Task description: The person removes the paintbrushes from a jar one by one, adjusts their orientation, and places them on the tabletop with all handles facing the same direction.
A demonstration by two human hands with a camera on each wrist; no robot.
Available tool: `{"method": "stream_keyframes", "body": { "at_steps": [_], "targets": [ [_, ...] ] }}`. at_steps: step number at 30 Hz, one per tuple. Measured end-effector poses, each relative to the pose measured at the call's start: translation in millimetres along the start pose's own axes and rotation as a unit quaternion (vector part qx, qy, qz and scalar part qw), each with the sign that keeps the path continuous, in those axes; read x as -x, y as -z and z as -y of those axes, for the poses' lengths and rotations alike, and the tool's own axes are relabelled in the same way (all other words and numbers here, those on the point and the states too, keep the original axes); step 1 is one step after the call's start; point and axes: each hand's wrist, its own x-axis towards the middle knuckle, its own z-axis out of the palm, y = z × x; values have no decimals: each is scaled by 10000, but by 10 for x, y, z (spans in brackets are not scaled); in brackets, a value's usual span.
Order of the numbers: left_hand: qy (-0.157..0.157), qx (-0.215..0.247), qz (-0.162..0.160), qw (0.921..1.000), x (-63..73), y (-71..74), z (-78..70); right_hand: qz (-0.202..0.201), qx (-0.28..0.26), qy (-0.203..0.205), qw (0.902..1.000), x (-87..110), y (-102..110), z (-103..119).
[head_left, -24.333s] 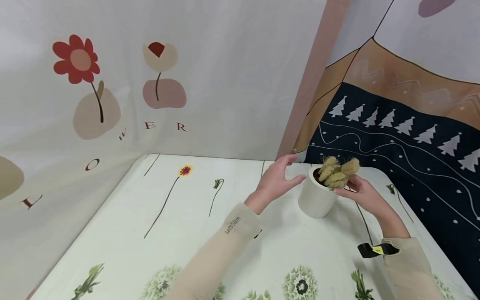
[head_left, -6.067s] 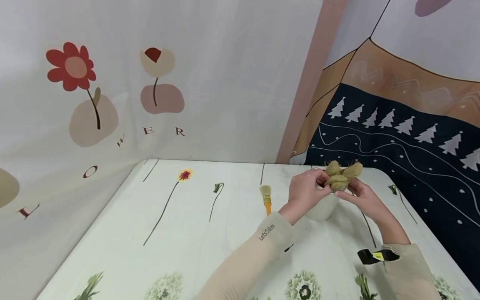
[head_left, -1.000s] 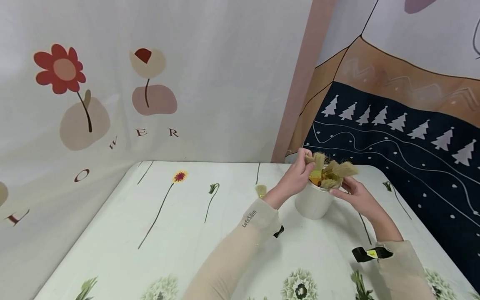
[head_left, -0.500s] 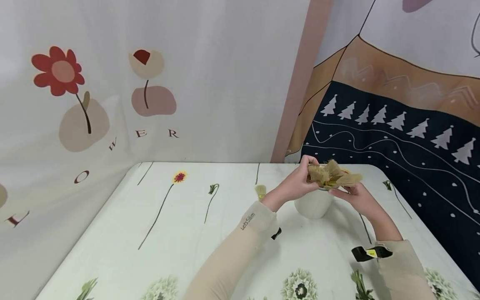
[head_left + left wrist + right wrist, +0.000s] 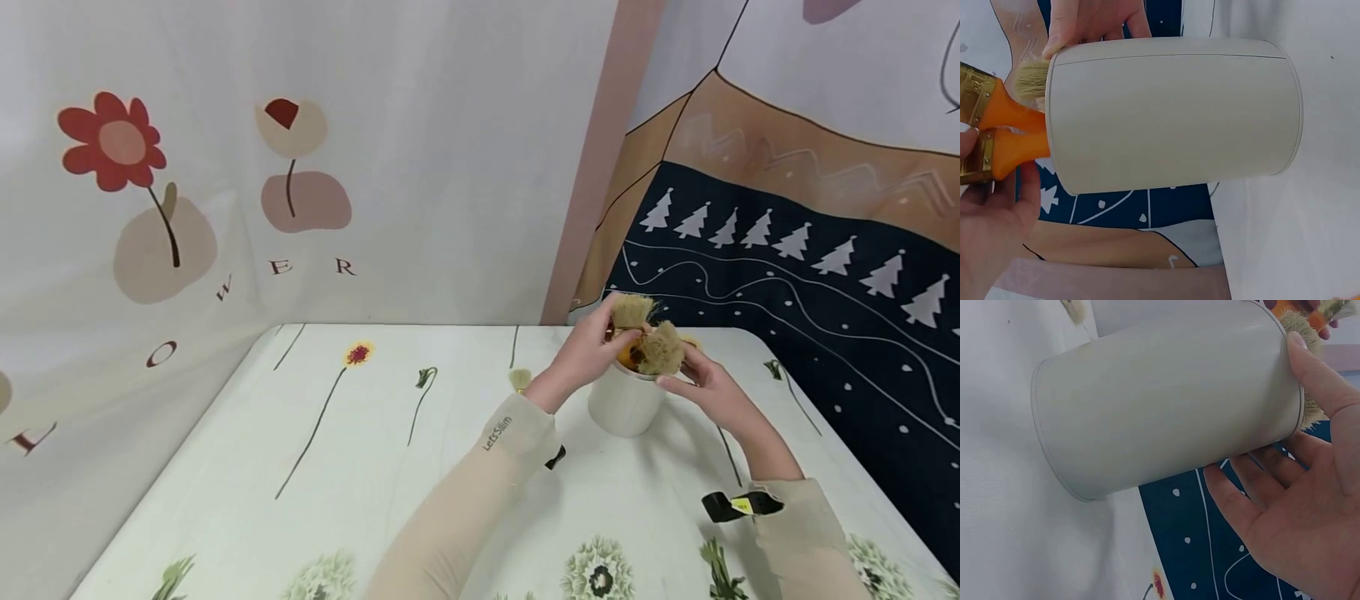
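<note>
A white cylindrical container [image 5: 626, 404] stands upright at the table's right. Several paintbrushes [image 5: 662, 350] are in it, bristles up. My left hand [image 5: 588, 350] is at its left rim, pinching paintbrushes by their gold ferrules. The left wrist view shows two orange handles [image 5: 1019, 153] running from that hand [image 5: 997, 219] into the container's mouth; their lower ends are hidden inside. On the other side my right hand [image 5: 712, 383] holds the container near the rim. Its thumb [image 5: 1316, 372] lies along the rim and its fingers reach round the wall, in the right wrist view.
Another paintbrush [image 5: 520, 381] lies on the table left of the container, mostly hidden behind the left wrist. The white tabletop [image 5: 450, 483] has printed flowers. A pale flowered curtain [image 5: 450, 167] rises behind, with a dark tree-patterned cloth [image 5: 765, 308] at the right.
Within the last second, my left hand dips at the rim, then rises with brushes; bristles in the container have shifted. Since the oldest frame, a paintbrush has appeared on the table. The right hand stays put.
</note>
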Motion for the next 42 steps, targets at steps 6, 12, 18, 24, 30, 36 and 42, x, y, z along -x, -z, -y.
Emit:
{"method": "stream_keyframes", "body": {
  "at_steps": [6,12,18,24,30,36,42],
  "targets": [
    [53,-32,-57,10000,-29,-69,20,-33,-102,317,9994,-2,-23,-21],
    [259,-91,107,9996,-46,-133,61,-16,-365,400,9985,-4,-20,-27],
    [38,84,-150,9998,-79,-189,84,-30,19,48,10000,-10,-6,14],
    [102,779,-575,9953,-102,-193,48,13,-30,-57,10000,-27,2,0],
    [173,1635,-782,9833,-116,-147,48,-42,-170,-246,9995,-10,-19,6],
    [382,1528,-928,9832,-115,-93,34,-124,-274,-10,9995,4,-27,9],
    [254,1672,-847,9820,-111,14,-62,-165,-275,5,9995,14,-32,29]
  ]
}}
